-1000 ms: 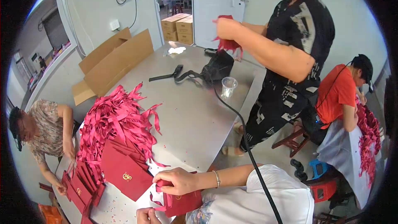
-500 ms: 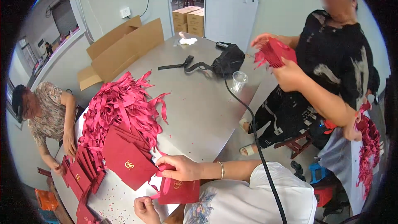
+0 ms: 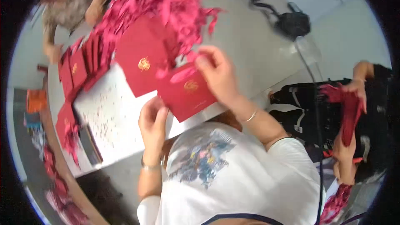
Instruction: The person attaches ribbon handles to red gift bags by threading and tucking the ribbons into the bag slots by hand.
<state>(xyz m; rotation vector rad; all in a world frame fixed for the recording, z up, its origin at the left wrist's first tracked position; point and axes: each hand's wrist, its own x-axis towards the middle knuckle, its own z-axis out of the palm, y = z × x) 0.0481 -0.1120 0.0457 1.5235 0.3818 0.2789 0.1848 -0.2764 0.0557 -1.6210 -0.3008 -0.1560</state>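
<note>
A flat dark-red paper bag (image 3: 187, 100) with a gold emblem and pink ribbon lies tilted before me, over the table's edge. My right hand (image 3: 218, 75) is closed at its upper right, pinching the pink ribbon (image 3: 183, 74) between thumb and fingers. At the bag's left edge my left hand (image 3: 153, 118) is curled, its fingertips against the edge; blur hides exactly how it grips. Beyond lies a stack of similar red bags (image 3: 139, 54), partly under the held one, with a large heap of pink ribbons (image 3: 166, 2) behind.
More red bags (image 3: 79, 68) stand at the left, near a co-worker's hand (image 3: 53, 53). Small specks dot the white table (image 3: 108, 112); a dark phone-like slab (image 3: 90, 146) lies at its edge. At right another person's hand (image 3: 354, 91) holds red bags. A black cable (image 3: 318, 141) hangs down.
My view has swung down and turned. My right hand stays at the bag's ribbon. The left hand has gone from the ribbon's lower end to the bag's left edge. The person at right has lowered their bags.
</note>
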